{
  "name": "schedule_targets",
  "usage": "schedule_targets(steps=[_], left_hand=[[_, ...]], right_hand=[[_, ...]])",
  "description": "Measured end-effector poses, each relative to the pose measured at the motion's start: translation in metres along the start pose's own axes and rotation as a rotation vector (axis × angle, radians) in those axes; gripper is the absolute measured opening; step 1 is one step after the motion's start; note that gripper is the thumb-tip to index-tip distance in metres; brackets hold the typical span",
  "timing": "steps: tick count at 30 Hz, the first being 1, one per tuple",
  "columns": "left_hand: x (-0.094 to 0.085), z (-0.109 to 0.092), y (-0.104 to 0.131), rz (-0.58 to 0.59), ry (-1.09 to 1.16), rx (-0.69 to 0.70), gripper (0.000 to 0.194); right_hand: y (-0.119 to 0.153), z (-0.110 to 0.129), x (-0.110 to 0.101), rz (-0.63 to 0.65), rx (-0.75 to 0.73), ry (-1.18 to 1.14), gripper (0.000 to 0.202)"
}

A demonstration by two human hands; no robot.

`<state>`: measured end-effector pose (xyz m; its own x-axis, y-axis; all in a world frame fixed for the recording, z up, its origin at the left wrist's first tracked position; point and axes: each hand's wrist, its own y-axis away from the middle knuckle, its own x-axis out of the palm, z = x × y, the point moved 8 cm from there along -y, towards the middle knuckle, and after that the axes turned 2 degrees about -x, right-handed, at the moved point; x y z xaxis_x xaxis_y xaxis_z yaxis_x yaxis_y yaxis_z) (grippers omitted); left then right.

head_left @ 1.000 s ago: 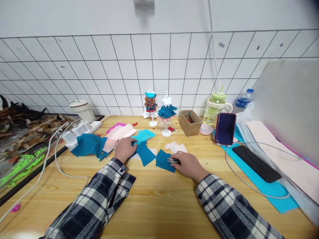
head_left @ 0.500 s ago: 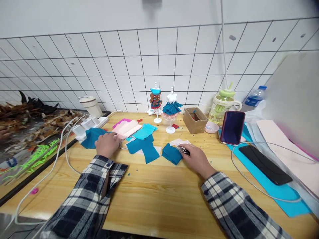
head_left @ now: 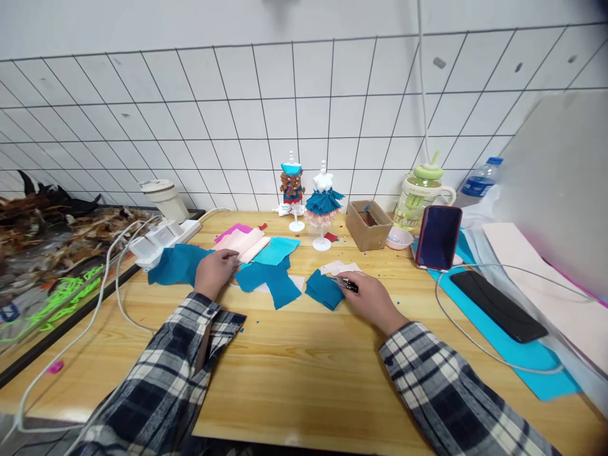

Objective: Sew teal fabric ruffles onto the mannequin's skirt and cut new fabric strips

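My right hand [head_left: 373, 301] is closed around a pair of small scissors [head_left: 349, 285] with dark handles, the metal blades pointing left. Under the blades lies a stack of dark teal paper pieces [head_left: 323, 290], with pale pink pieces [head_left: 339, 267] behind it. My left hand [head_left: 216, 272] has its fingertips pinched together at the edge of a pale pink folded sheet [head_left: 242, 242]; what they grip is hidden. Beneath and left of that hand spreads a dark teal sheet [head_left: 173, 263]. Bright turquoise paper [head_left: 276, 250] and a cut teal piece [head_left: 280, 285] lie between the hands.
Two small dress forms stand at the back, one in a brown outfit [head_left: 291, 185], one in a teal skirt [head_left: 323, 202]. Rightward are a cardboard box [head_left: 368, 231], a pink dish [head_left: 399, 239], a green-lidded jug [head_left: 420, 196] and a propped phone [head_left: 437, 237]. A power strip [head_left: 161, 240] and cables lie left.
My left hand has shifted from the teal sheet toward the pale pink paper, its fingers drawing into a pinch. My right hand keeps the scissors at the teal stack. The view has tilted slightly.
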<state>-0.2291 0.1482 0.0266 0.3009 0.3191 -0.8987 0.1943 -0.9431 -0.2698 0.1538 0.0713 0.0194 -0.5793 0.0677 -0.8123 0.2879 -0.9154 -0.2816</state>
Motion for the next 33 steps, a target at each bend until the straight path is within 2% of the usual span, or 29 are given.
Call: schedule_targets(steps=[3, 7, 11, 13, 14, 17, 19, 23, 29, 33], left_hand=[[-0.001, -0.004, 0.000, -0.017, -0.024, 0.006, 0.045], [0.005, -0.004, 0.000, 0.035, -0.113, -0.022, 0.032], [-0.010, 0.009, 0.003, -0.134, -0.017, -0.132, 0.039], [-0.010, 0.012, 0.004, -0.101, 0.064, -0.157, 0.043], [-0.007, 0.010, 0.004, -0.040, 0.090, -0.146, 0.043], [0.003, -0.006, 0.008, 0.175, 0.051, -0.041, 0.042], [0.007, -0.022, 0.012, 0.241, -0.046, 0.060, 0.044], [0.010, -0.056, 0.024, 0.212, -0.186, 0.218, 0.049], [0.022, -0.079, 0.039, 0.262, -0.175, 0.246, 0.058], [0.021, -0.081, 0.041, 0.264, -0.166, 0.231, 0.052]], right_hand=[[0.000, -0.001, 0.001, 0.011, 0.003, -0.002, 0.030], [0.001, -0.002, 0.001, 0.005, 0.006, 0.009, 0.029], [0.000, -0.002, 0.002, -0.001, 0.000, 0.012, 0.029], [0.000, -0.003, 0.002, -0.003, 0.000, 0.016, 0.028], [0.000, -0.003, 0.002, -0.004, 0.001, 0.018, 0.028], [0.000, -0.003, 0.001, -0.008, -0.001, 0.017, 0.027], [0.001, 0.000, -0.001, -0.005, -0.014, 0.013, 0.027], [0.006, 0.023, 0.002, 0.045, -0.099, 0.070, 0.032], [0.014, 0.075, 0.036, 0.221, -0.329, 0.195, 0.061], [0.017, 0.080, 0.047, 0.321, -0.387, 0.224, 0.044]])
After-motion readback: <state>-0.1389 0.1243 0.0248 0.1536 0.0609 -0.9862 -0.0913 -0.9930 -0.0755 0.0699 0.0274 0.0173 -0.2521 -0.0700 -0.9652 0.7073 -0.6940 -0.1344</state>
